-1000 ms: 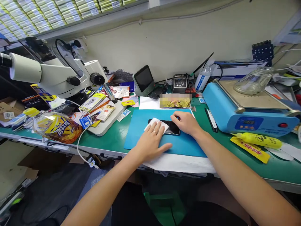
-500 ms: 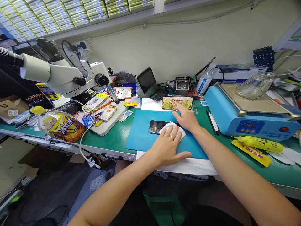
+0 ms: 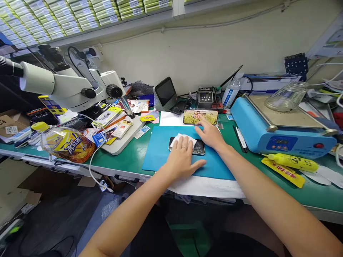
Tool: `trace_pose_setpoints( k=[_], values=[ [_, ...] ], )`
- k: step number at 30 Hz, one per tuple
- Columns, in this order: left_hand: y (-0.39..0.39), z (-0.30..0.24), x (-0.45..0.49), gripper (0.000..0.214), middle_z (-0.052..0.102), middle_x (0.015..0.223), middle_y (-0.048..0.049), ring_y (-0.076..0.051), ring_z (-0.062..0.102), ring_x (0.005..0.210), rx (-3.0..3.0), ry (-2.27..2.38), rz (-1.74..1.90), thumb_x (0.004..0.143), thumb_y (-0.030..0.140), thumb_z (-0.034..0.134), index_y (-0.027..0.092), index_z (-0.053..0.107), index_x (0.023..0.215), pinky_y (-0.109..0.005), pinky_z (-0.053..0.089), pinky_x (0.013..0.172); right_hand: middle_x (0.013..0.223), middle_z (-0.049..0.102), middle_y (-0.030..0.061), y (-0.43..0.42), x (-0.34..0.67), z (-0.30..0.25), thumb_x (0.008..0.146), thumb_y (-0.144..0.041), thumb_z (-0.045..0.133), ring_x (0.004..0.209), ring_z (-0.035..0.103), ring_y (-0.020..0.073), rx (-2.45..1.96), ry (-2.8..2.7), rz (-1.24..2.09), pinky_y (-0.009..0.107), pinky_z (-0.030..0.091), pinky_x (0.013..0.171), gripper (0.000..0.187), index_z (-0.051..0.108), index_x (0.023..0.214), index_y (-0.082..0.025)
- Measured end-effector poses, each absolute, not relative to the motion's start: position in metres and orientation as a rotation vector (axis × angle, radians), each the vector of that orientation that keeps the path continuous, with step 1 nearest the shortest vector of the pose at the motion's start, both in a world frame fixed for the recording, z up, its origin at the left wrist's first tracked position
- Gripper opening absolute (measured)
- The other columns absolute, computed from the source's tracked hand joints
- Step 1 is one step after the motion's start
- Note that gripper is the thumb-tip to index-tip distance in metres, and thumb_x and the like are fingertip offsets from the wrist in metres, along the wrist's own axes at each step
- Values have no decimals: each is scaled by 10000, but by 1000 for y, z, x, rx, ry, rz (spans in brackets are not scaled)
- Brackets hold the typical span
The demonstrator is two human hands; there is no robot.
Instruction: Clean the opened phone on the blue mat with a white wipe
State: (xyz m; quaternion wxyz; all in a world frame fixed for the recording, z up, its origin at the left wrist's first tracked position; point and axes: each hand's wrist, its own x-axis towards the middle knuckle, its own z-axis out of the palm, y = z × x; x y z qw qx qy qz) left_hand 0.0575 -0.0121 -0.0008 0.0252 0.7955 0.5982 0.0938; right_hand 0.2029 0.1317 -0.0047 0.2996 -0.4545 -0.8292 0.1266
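Note:
My left hand (image 3: pixel 180 158) lies flat, fingers stretched out, pressing a white wipe (image 3: pixel 177 137) onto a dark phone (image 3: pixel 199 147). The phone lies face up on a blue mat (image 3: pixel 158 151), its left part mostly covered by the wipe and my fingers. My right hand (image 3: pixel 210 134) is open above the mat's far edge, with the index finger reaching to the lit screen of a second phone (image 3: pixel 209 117). That phone is propped sideways behind the mat and displays a colourful game-like picture. Whether the fingertip touches the screen I cannot tell.
At left stand a microscope (image 3: pixel 72 87) and a large tea bottle (image 3: pixel 66 142). A blue heating machine (image 3: pixel 284 132) bearing a glass jar (image 3: pixel 286 97) is at right, with tweezers (image 3: pixel 240 139) beside it. A small display (image 3: pixel 164 92) and a soldering station (image 3: pixel 205 97) line the wall.
My left hand has slid the wipe leftward across the phone, uncovering its right part. My right hand stays by the lit screen. The view has shifted slightly.

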Motion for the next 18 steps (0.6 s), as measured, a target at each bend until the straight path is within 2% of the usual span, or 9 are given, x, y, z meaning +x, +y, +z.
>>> trace_pose_setpoints(
  k=[4, 9, 14, 18],
  values=[
    [-7, 2, 89, 946, 308, 1599, -236, -393, 227, 1505, 2614, 1657, 317, 937, 771, 313, 24, 360, 1514, -518, 192, 1221, 1593, 387, 129, 132, 203, -6, 914, -333, 478, 1211, 629, 323, -1201, -2201, 347, 499, 469, 1022, 256, 652, 1044, -198],
    [-14, 2, 72, 892, 307, 1606, -213, -338, 235, 1513, 2668, 1577, 259, 984, 721, 236, 11, 358, 1511, -452, 203, 1229, 1586, 396, 140, 131, 204, -5, 913, -332, 485, 1217, 627, 324, -1221, -2200, 370, 499, 467, 1031, 266, 655, 1060, -191],
    [-26, 1, 32, 851, 246, 1624, -225, -340, 174, 1529, 2562, 1740, 208, 1006, 685, 218, 23, 308, 1533, -490, 207, 1222, 1583, 411, 115, 133, 206, -5, 912, -347, 502, 1226, 619, 322, -1176, -2187, 389, 478, 490, 1009, 252, 661, 1044, -204],
    [-21, -1, 44, 904, 246, 1617, -248, -378, 168, 1524, 2516, 1820, 227, 970, 737, 264, 25, 312, 1527, -535, 221, 1205, 1526, 500, 105, 135, 205, -7, 904, -318, 494, 1209, 629, 311, -1151, -2138, 385, 477, 490, 1015, 230, 672, 1000, -210]
  ],
)
